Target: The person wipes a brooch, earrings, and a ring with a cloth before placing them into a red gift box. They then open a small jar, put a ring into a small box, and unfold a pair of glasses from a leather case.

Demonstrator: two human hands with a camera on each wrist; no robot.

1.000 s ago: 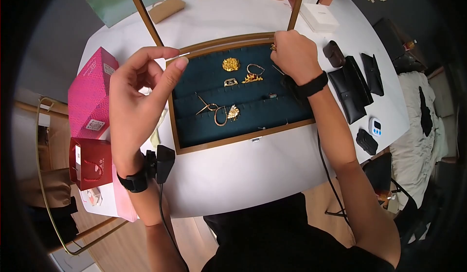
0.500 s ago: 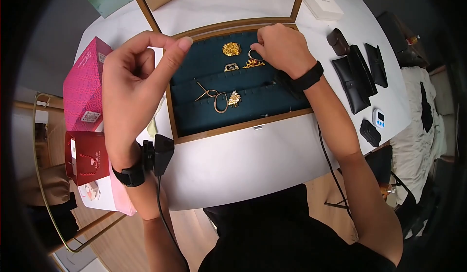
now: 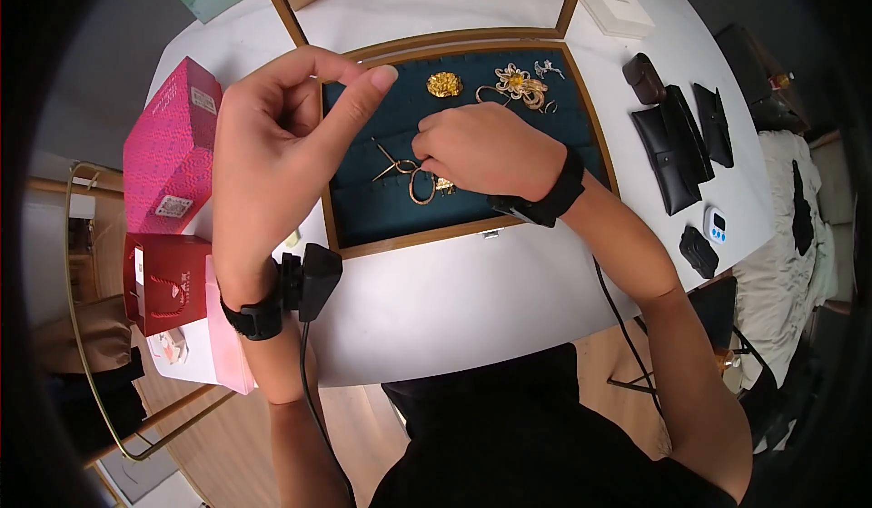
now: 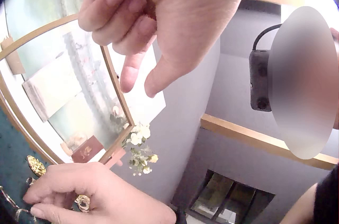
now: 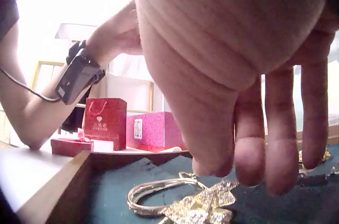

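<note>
A wooden-framed jewellery case (image 3: 338,217) with dark green lining has its glass lid raised. My right hand (image 3: 495,149) is over its middle, fingers pointing down. In the right wrist view its fingers are fairly straight, close above the lining, with nothing visible in them. A gold leaf-shaped brooch (image 5: 206,205) and a thin gold hoop (image 5: 140,200) lie beside it. A round gold piece (image 3: 444,84), a flower brooch (image 3: 516,81) and a small silver piece (image 3: 548,70) lie farther back. My left hand (image 3: 291,135) hovers at the left side; its thumb and index tips are apart, nothing showing between them.
A pink box (image 3: 173,144) and red gift bag (image 3: 168,281) stand left of the case. Black pouches (image 3: 666,158), a black case (image 3: 698,252) and a small white device (image 3: 716,224) lie right. A white box (image 3: 618,10) is behind. Cables trail from both wrists.
My right hand has moved from the case's back right corner leftward and toward me, uncovering the flower brooch. A thin silvery piece seen at my left fingertips earlier no longer shows.
</note>
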